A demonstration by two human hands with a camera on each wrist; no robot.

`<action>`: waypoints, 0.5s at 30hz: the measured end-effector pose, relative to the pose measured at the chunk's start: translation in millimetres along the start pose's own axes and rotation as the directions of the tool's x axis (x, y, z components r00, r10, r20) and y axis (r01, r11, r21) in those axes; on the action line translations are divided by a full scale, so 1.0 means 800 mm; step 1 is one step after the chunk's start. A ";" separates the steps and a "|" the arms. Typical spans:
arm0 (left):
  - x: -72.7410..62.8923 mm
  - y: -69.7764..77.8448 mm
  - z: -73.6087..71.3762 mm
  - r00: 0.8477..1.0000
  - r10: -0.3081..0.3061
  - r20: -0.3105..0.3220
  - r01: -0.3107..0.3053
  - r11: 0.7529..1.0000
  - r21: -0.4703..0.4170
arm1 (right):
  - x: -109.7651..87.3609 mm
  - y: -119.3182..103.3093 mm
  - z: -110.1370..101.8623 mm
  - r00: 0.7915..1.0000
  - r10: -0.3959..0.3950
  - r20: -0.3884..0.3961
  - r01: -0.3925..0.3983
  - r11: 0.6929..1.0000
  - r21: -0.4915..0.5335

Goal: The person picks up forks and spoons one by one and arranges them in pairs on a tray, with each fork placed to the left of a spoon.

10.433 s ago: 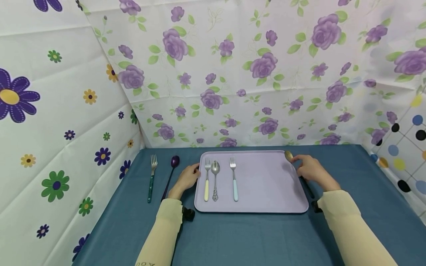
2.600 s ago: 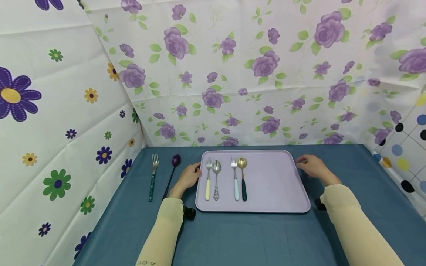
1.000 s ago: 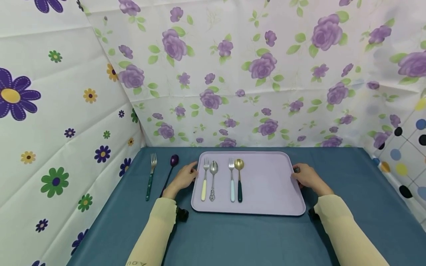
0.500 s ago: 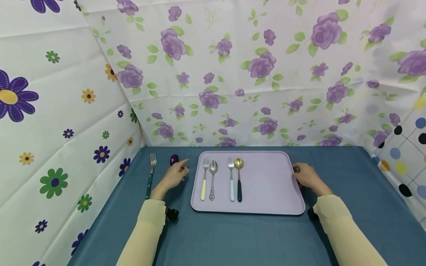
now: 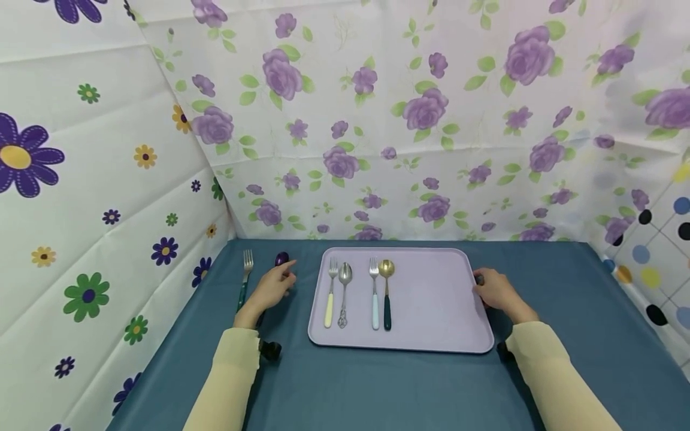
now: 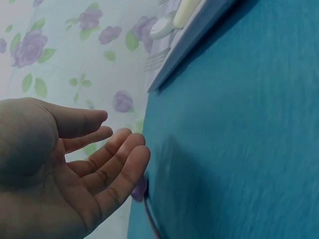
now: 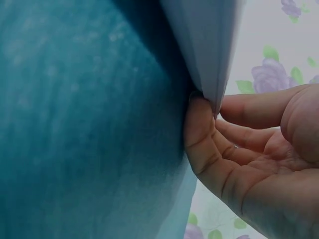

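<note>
A lilac tray (image 5: 436,299) lies on the table, bearing two forks and two spoons. My right hand (image 5: 497,291) pinches its right edge between thumb and fingers; the right wrist view shows the fingertips (image 7: 200,119) under the rim. Left of the tray, my left hand (image 5: 272,288) is held over a dark purple spoon (image 5: 282,258) and covers most of its handle. In the left wrist view the fingers (image 6: 119,174) of that hand are relaxed, with nothing between them. Farther left lies a fork with a green handle (image 5: 242,293).
On the tray are a yellow-handled fork (image 5: 329,299), a silver spoon (image 5: 344,287), a light-blue-handled fork (image 5: 374,299) and a gold spoon (image 5: 386,287) with a dark green handle. Flowered cloths (image 5: 377,120) hang behind and beside the blue-covered table (image 5: 399,389).
The gold spoon, earlier in my right hand beyond the tray's edge, now lies on the tray. My right hand has taken the tray's edge. My left hand has left the tray and moved left.
</note>
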State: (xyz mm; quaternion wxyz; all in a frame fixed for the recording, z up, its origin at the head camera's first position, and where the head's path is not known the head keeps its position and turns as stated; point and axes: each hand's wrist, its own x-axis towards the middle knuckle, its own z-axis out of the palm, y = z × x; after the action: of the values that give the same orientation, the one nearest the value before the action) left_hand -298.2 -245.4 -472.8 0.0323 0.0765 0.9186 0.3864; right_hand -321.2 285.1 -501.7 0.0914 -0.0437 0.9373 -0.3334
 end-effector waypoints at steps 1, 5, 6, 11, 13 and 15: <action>-0.002 -0.001 -0.003 1.000 -0.005 -0.007 0.005 1.000 -0.001 | 0.000 0.000 0.001 1.000 -0.005 -0.001 0.005 1.000 -0.006; -0.009 -0.004 -0.012 1.000 -0.004 -0.012 0.004 1.000 -0.030 | -0.002 0.000 0.002 1.000 -0.004 0.004 0.004 1.000 -0.003; -0.011 -0.005 -0.015 1.000 -0.001 -0.014 0.000 0.999 -0.039 | -0.003 0.000 0.003 1.000 -0.004 0.006 0.004 1.000 0.000; -0.014 -0.011 -0.028 0.999 0.009 -0.035 -0.012 0.998 -0.069 | -0.003 -0.002 0.004 1.000 -0.023 -0.002 0.023 1.000 0.010; -0.013 -0.011 -0.030 0.999 0.011 -0.038 -0.014 0.998 -0.068 | -0.003 0.000 0.003 0.999 -0.042 -0.005 0.042 0.999 0.012; -0.011 -0.011 -0.031 1.000 0.010 -0.028 -0.012 0.997 -0.072 | -0.004 0.002 0.001 0.999 -0.047 -0.004 0.047 0.999 0.006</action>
State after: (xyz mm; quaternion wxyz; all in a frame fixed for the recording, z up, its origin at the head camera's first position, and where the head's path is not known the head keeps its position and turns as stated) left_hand -293.5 -270.3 -461.6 0.0203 0.0752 0.9039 0.4206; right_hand -318.1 286.4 -502.6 0.0820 -0.0648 0.9352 -0.3385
